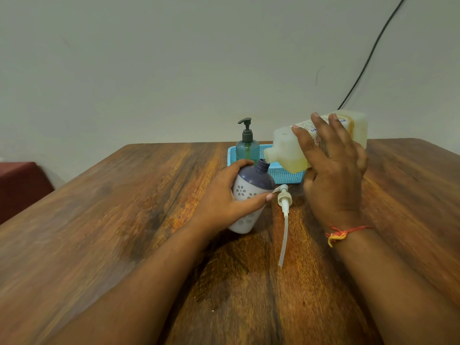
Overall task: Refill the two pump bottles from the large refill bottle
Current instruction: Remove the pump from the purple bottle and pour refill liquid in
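Far left, we see a dark red block (22, 188) beside the brown wooden table (124, 220). Our left hand (224, 202) is curled round the white and purple plastic bottle (251, 192), thumb in front. This bottle has little flower shapes and leans to the right with its top off, its bottom down at the table. Behind it the see-through teal pump bottle (247, 149) stands up straight in the light blue plastic basket (286, 175), near the table's far edge. Just right of our thumb the white plastic pump (284, 199) lies flat on the table, its long tube pointing back at us. Above the basket the big pale yellow refill bottle (286, 150) is tipped on its side in the air. Its mouth points left and down, right by the open neck of the leaning bottle; we cannot tell if the 2 touch. Our right hand (333, 168) holds the refill bottle, fingers spread wide over its label. A red and yellow thread (344, 232) goes round that wrist. A black cable (373, 53) runs down the wall (149, 70).
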`<state>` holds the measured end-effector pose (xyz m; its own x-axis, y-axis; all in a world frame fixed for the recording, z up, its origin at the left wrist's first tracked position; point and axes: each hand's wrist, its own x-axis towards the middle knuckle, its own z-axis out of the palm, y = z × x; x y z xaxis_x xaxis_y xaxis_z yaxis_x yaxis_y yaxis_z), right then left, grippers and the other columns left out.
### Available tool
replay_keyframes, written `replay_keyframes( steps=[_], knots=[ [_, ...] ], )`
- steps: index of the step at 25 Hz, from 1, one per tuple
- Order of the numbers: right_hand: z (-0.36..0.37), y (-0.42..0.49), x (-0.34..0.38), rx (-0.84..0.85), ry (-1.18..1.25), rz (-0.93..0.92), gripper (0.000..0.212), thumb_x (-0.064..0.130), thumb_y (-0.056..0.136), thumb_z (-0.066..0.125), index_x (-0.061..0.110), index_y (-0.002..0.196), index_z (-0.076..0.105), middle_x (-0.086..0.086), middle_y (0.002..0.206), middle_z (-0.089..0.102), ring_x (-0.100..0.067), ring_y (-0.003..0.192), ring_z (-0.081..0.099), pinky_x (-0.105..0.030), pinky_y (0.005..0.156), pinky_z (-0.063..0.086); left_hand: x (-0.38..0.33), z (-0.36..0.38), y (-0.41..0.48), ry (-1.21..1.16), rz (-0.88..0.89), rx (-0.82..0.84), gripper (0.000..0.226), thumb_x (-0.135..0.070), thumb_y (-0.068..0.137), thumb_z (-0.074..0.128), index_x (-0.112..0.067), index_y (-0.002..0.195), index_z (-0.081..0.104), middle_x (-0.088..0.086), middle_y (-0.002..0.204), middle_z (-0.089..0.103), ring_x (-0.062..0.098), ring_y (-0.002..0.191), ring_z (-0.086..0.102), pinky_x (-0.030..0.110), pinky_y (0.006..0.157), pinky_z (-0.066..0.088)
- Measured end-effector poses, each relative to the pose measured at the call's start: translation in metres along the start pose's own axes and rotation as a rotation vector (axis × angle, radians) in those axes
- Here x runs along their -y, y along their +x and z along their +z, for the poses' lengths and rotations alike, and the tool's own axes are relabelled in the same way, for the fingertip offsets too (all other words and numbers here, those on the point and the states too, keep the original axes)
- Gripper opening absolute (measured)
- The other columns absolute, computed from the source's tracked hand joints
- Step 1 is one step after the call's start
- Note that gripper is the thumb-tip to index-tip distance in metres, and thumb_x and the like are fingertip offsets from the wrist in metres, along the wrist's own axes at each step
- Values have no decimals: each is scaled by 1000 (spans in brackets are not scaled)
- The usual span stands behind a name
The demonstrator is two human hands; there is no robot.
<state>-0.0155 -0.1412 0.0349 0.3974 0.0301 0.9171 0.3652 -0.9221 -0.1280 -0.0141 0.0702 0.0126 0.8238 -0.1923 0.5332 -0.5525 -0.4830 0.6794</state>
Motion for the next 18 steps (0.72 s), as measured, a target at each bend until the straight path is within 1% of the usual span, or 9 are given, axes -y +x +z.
replay_keyframes(
  steps=[7, 11, 18],
  knots=[
    [-1, 1, 0, 1, -15, -10, 88, -16, 73, 65, 26, 148, 49, -6, 160, 38, -30, 151, 25, -51, 111, 22, 0, 0, 1, 6, -12, 10, 88, -73, 66, 74, -29, 139, 50, -8, 127, 63, 10, 110, 65, 42, 88, 61],
    [-3, 2, 1, 1, -19, -16, 86, -14, 74, 63, 26, 148, 49, -6, 160, 37, -29, 151, 24, -49, 111, 21, -1, 0, 1, 17, -17, 15, 91, -76, 65, 72, -29, 140, 50, -9, 128, 61, 8, 111, 63, 41, 89, 60],
    [-4, 3, 1, 0, -53, -41, 87, -12, 73, 64, 27, 149, 47, -5, 161, 36, -29, 151, 24, -46, 111, 20, -3, -1, 0, 8, -21, 20, 90, -74, 65, 71, -30, 140, 49, -10, 127, 61, 4, 110, 62, 35, 90, 60]
  ],
)
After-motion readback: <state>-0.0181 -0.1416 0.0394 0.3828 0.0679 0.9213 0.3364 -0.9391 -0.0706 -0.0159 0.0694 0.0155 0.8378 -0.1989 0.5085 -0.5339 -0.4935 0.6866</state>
